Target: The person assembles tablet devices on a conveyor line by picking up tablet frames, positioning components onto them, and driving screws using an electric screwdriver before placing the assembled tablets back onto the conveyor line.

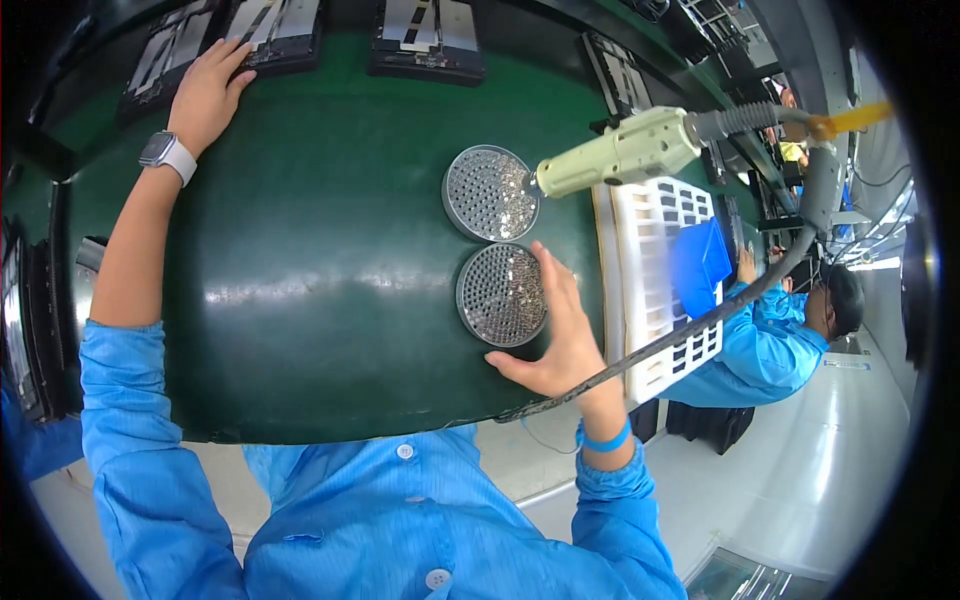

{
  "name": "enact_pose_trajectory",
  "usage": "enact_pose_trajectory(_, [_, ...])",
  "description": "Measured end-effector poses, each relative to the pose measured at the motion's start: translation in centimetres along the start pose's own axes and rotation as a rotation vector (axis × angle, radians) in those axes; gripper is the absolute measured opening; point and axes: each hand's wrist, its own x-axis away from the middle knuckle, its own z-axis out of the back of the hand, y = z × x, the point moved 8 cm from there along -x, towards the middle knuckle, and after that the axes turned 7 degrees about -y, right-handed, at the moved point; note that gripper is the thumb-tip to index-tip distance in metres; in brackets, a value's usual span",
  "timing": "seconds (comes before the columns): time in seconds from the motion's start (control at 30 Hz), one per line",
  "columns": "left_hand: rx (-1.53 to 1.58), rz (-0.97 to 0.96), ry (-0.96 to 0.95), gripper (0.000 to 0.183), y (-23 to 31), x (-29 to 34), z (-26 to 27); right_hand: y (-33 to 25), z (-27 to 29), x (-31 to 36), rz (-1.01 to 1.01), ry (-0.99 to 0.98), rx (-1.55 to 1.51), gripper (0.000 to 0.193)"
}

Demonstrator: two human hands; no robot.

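At the far left, my left hand (pixel 207 92) lies with fingers stretched out at the near edge of a flat black-and-silver electronic unit (pixel 275 35); another such unit (pixel 165 62) is beside it. My right hand (pixel 562 345) is open around the right side of a round grey dish (pixel 467 318) full of small metal screws, thumb and fingers apart. Whether it touches the rim I cannot tell. Just beyond stands a second round dish (pixel 470 190) of screws. The tip of a pale green electric screwdriver (pixel 620 155) hangs over that dish's right edge.
More units stand along the back, one at the middle (pixel 427 40) and one at the right (pixel 617 75). A white slotted foam tray (pixel 650 340) holds a blue plastic piece (pixel 700 265). A dark cable (pixel 690 328) crosses above my right wrist. A co-worker (pixel 775 340) in blue sits at the right.
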Motion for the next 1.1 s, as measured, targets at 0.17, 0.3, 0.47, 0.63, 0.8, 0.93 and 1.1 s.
enact_pose_trajectory(0.17, [0.274, 0.006, 0.11, 0.04, -2.2, 0.1, 1.9, 0.2, -1.2, 1.0, -0.04, 0.214, 0.137, 0.116])
enact_pose_trajectory(0.3, [-0.079, 0.399, 0.104, 0.069, -16.0, 1.5, 3.1, -0.8, -1.7, 1.7, -0.12, 0.376, 0.141, 0.115])
enact_pose_trajectory(0.47, [0.219, 0.76, -0.329, 0.108, -25.4, 2.5, -0.2, 0.3, -1.7, 1.6, -0.011, 0.318, 0.011, 0.108])
enact_pose_trajectory(0.63, [0.402, 0.943, -0.392, 0.113, -23.1, 3.3, -0.6, -0.1, -1.6, 3.5, -0.096, 0.344, -0.04, 0.106])
enact_pose_trajectory(0.8, [1.074, 1.053, -0.492, 0.07, -28.5, 5.7, -3.6, -0.5, -0.8, 3.8, -0.151, 0.312, -0.06, 0.103])
enact_pose_trajectory(0.93, [1.435, 1.095, -0.137, 0.036, -27.1, 5.7, -3.8, 0.8, -0.4, 4.3, -0.255, 0.307, -0.007, 0.103])
enact_pose_trajectory(1.1, [1.434, 1.125, 0.167, 0.029, -29.1, 8.1, 0.9, 0.6, -0.6, 3.2, -0.206, 0.312, -0.01, 0.106])
